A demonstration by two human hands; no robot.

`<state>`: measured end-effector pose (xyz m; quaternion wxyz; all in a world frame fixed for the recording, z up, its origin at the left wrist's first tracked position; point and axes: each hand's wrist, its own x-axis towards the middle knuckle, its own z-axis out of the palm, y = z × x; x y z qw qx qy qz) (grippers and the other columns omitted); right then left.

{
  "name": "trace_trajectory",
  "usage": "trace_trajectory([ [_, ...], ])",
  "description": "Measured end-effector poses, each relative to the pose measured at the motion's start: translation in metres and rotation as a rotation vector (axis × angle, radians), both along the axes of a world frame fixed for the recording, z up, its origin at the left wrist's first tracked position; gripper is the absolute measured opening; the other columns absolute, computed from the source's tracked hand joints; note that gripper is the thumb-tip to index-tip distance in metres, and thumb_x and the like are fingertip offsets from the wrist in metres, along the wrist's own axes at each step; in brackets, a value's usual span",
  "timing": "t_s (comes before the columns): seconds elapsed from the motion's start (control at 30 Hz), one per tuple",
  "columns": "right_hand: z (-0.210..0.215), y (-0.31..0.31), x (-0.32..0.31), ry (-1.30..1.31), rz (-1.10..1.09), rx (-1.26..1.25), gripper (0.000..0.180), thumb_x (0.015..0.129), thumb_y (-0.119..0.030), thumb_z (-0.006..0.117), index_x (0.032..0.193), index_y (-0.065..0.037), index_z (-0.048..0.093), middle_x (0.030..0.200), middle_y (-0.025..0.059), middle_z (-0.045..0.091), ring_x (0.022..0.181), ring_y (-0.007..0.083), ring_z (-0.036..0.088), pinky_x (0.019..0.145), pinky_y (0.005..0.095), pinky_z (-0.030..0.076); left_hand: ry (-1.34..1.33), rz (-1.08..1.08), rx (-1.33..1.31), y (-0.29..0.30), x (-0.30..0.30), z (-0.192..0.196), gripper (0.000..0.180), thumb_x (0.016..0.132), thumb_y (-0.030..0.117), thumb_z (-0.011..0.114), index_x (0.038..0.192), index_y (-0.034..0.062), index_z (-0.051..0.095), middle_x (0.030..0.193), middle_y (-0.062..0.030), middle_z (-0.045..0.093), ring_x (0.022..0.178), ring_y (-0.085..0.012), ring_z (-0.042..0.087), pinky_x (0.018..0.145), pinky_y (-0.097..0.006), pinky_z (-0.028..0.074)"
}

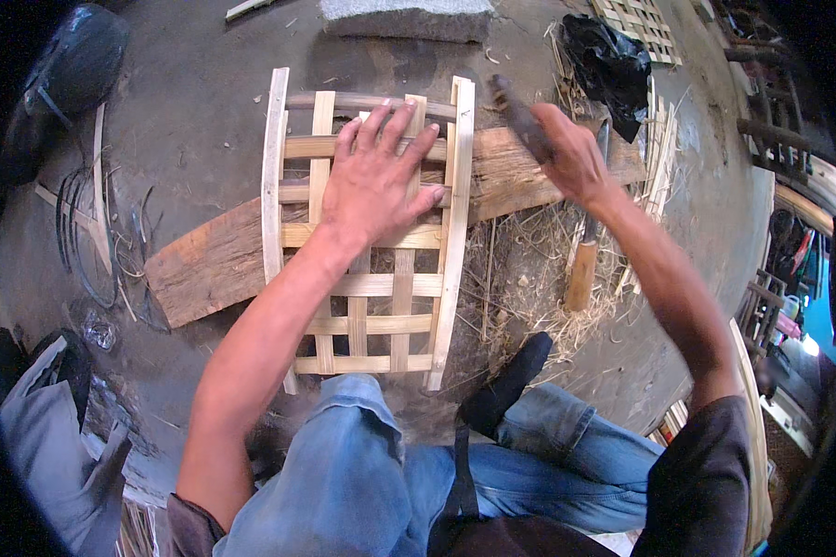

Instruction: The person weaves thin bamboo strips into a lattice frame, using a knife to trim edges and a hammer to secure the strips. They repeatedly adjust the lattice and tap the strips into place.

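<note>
A woven bamboo lattice panel (372,325) lies on a rough wooden plank (209,265) on the concrete floor. My left hand (381,181) presses flat on the panel's upper half, fingers spread. My right hand (571,158) is raised just right of the panel's top right corner, gripping a dark hammer-like tool (518,116) that looks blurred. The tool's head hangs near the panel's right side strip (455,232).
A knife with a wooden handle (582,269) lies among bamboo shavings on the right. A black plastic bag (608,65) and another lattice panel (636,23) sit at the top right, a stone block (409,17) at the top. My legs in jeans (362,464) fill the bottom.
</note>
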<state>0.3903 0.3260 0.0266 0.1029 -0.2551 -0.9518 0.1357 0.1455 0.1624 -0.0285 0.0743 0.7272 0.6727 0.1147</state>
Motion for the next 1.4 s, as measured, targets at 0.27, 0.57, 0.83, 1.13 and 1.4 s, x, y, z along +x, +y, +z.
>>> trace_trajectory([
  [0.27,-0.007,-0.068,-0.034,0.454,-0.947,-0.839,0.034,0.108,-0.033,0.045,0.091,-0.005,0.052,0.066,0.0021,0.055,0.051,0.0109,0.054,0.048,0.0302,0.044,-0.142,0.077,-0.031,0.01,-0.001,0.002,0.078,0.087,0.06,0.063,0.152,0.0223,0.044,0.155,-0.0087,0.037,0.146,-0.0277,0.028,0.119,-0.049,0.019],
  [0.57,-0.017,-0.061,-0.045,0.332,-0.875,-0.899,0.035,0.108,-0.035,0.044,0.093,-0.005,0.054,0.067,0.0025,0.055,0.051,0.0122,0.054,0.046,0.0308,0.045,-0.027,0.067,0.099,0.01,0.003,-0.008,0.073,0.09,0.063,0.058,0.153,0.0277,0.043,0.161,-0.0071,0.031,0.147,-0.0292,0.028,0.119,-0.054,0.02],
  [0.83,-0.02,-0.07,-0.049,0.468,-1.004,-0.972,0.034,0.109,-0.034,0.043,0.092,-0.006,0.053,0.067,0.0016,0.053,0.051,0.0117,0.053,0.045,0.0303,0.044,-0.025,0.056,0.099,0.01,0.004,-0.005,0.074,0.089,0.063,0.058,0.153,0.028,0.042,0.162,-0.0079,0.031,0.146,-0.0296,0.03,0.117,-0.052,0.024],
  [1.13,0.01,-0.061,-0.043,0.427,-0.938,-0.621,0.03,0.106,-0.032,0.052,0.101,-0.003,0.059,0.07,0.0001,0.055,0.057,0.01,0.054,0.055,0.0293,0.045,0.004,0.071,0.084,0.011,0.004,-0.004,0.072,0.089,0.062,0.059,0.152,0.0286,0.044,0.162,-0.0076,0.031,0.146,-0.0287,0.031,0.116,-0.052,0.024],
  [1.4,0.012,-0.041,-0.046,0.303,-0.896,-0.726,0.031,0.103,-0.033,0.057,0.102,-0.003,0.063,0.071,0.0019,0.056,0.061,0.0118,0.062,0.054,0.0297,0.046,-0.019,0.073,0.09,0.01,0.003,-0.005,0.071,0.089,0.061,0.06,0.151,0.0294,0.045,0.161,-0.0073,0.032,0.147,-0.0286,0.031,0.116,-0.051,0.025],
])
